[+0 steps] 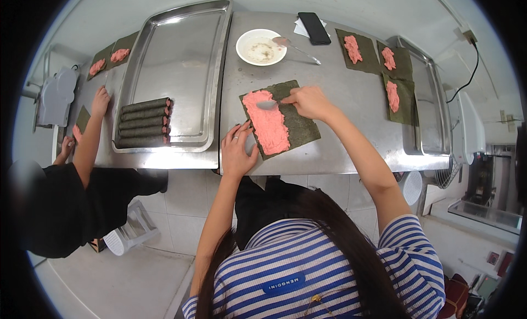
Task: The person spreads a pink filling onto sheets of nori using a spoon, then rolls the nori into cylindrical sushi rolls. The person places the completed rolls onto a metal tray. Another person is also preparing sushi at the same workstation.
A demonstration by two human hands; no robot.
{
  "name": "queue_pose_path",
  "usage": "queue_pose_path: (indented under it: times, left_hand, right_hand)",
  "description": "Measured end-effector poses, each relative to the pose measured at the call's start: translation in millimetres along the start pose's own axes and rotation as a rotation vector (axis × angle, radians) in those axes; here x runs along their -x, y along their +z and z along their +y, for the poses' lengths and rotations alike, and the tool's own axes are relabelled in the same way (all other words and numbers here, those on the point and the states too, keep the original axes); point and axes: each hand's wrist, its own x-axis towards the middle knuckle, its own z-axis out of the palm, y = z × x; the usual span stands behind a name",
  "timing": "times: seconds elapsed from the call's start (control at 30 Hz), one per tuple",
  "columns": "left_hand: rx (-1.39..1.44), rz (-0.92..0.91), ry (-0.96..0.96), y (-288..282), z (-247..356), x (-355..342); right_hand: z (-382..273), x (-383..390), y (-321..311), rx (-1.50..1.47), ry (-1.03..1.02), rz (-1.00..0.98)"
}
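A dark green seaweed sheet (pixel 303 127) lies flat on the steel table in front of me. Pink minced paste (pixel 269 129) covers its left part in a thick, uneven layer, while a strip on the right is bare. My right hand (pixel 312 103) grips a metal spoon (pixel 267 105), whose bowl rests on the paste near the far edge. Beside the sheet's left edge, my left hand (pixel 237 150) lies with its fingers apart, fingertips at the sheet's border. A ring shows on one of its fingers.
A large steel tray (pixel 181 31) at left holds several seaweed rolls (pixel 144 122). A white bowl (pixel 261 47), another spoon (pixel 304 52) and a phone (pixel 314 29) sit behind. More paste-topped sheets (pixel 354 50) lie right, near a second tray (pixel 431 99). A co-worker (pixel 77 192) works at far left.
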Motion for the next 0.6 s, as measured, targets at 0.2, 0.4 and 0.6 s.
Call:
queue_pose_path:
  times: [0.2, 0.4, 0.6]
  left_hand:
    - [0.001, 0.002, -0.005, -1, 0, 1]
    - [0.008, -0.016, 0.0, 0, 2, -3]
    - [0.001, -0.028, -0.022, -2, 0, 0]
  right_hand:
    - [-6, -12, -37, -0.111, 0.053, -0.039]
    - [-5, -26, -10, -0.021, 0.007, 0.067]
    - [-4, 16, -17, -0.084, -0.061, -0.06]
